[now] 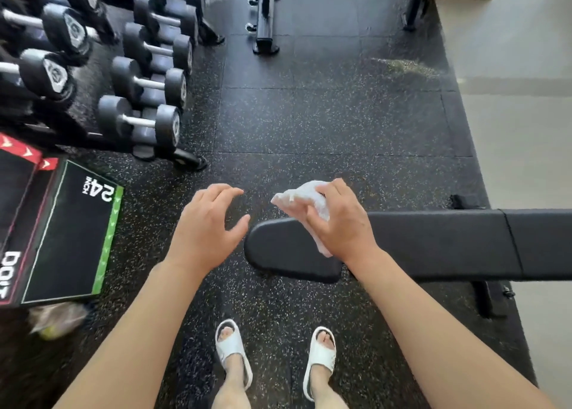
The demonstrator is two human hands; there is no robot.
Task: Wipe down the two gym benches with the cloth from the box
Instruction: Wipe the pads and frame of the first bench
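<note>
Right hand (342, 220) gripping a crumpled white cloth (305, 196), held over the rounded near-left end of the near bench (433, 241); whether cloth touches pad, impossible to tell. Left hand (207, 229) empty, fingers spread and loosely bent, hovering just left of the bench end, touching nothing.

Best done, by judgement: cloth flattened under the palm, firm overlapping strokes along the pad from this end rightward, edges included, free hand steadying the bench if it shifts.

Second bench (266, 18) far ahead, only frame and feet showing, well apart across the speckled rubber floor (325, 124). Dumbbell rack (130, 77) far left, black box marked 24 inch (71, 235) near left. Nothing between hands and pad; sandalled feet (235, 353) close to the bench end.
</note>
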